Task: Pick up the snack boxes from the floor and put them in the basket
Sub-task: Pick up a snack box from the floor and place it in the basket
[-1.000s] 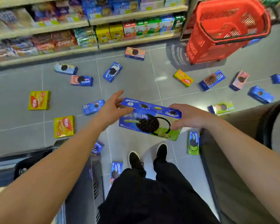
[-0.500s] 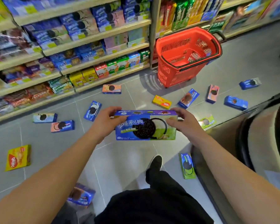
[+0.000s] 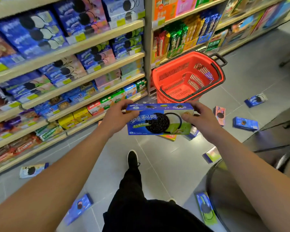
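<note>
Cookie box (image 3: 159, 120) held level above floor (image 3: 157, 156), in front of red basket (image 3: 187, 77), not yet inside it. Left end gripped by left hand (image 3: 117, 118), fingers (image 3: 124, 104) curled over top edge. Right end gripped by right hand (image 3: 201, 118), thumb pressed on front face. Basket set on floor beside shelves (image 3: 84, 84). Other boxes seen scattered on floor: blue box (image 3: 245, 123) right of basket, pink box (image 3: 220, 114) near right hand, blue-green box (image 3: 206, 208) at lower right. Black shoe (image 3: 132, 159) seen below held box.

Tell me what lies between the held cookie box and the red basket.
In the head view, nothing: the cookie box sits just short of the red basket, only bare grey floor showing between.
</note>
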Available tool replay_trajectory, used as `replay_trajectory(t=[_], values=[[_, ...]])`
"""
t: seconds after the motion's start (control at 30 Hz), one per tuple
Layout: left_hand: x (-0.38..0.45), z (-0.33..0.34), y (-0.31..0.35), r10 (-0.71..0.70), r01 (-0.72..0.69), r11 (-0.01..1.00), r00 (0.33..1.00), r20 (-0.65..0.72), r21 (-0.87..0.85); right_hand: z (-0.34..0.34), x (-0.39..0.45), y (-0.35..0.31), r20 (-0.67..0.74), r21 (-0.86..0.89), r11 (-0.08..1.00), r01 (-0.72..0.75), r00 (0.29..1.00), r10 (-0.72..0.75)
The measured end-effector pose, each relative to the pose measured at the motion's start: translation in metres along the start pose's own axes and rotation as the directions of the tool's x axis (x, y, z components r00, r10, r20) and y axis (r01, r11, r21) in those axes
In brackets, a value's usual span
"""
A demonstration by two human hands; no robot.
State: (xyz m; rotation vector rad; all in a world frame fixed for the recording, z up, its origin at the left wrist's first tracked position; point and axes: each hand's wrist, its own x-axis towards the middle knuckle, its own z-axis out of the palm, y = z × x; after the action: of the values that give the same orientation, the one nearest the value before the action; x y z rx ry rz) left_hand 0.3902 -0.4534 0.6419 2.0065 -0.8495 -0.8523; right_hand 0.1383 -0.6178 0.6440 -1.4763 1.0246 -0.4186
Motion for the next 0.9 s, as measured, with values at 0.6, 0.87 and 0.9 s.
replay_trajectory(t=[0.6,0.87,0.9], values=[[0.334,0.032,0.117,0.182,-0.263,0.949,0.907,0.38,0.173,-0.062,0.209,-0.033,-0.384,-0.01,0.998,-0.065,0.921,0.056],[0.441,0.092,0.159,0.217,-0.375,0.886,0.855,0.472,0.272,-0.105,0.296,-0.014,-0.501,-0.027,0.991,-0.128,0.86,0.097],[0.456,0.1,0.162,0.223,-0.398,0.871,0.843,0.489,0.289,-0.109,0.308,-0.011,-0.522,-0.022,0.99,-0.136,0.846,0.105]])
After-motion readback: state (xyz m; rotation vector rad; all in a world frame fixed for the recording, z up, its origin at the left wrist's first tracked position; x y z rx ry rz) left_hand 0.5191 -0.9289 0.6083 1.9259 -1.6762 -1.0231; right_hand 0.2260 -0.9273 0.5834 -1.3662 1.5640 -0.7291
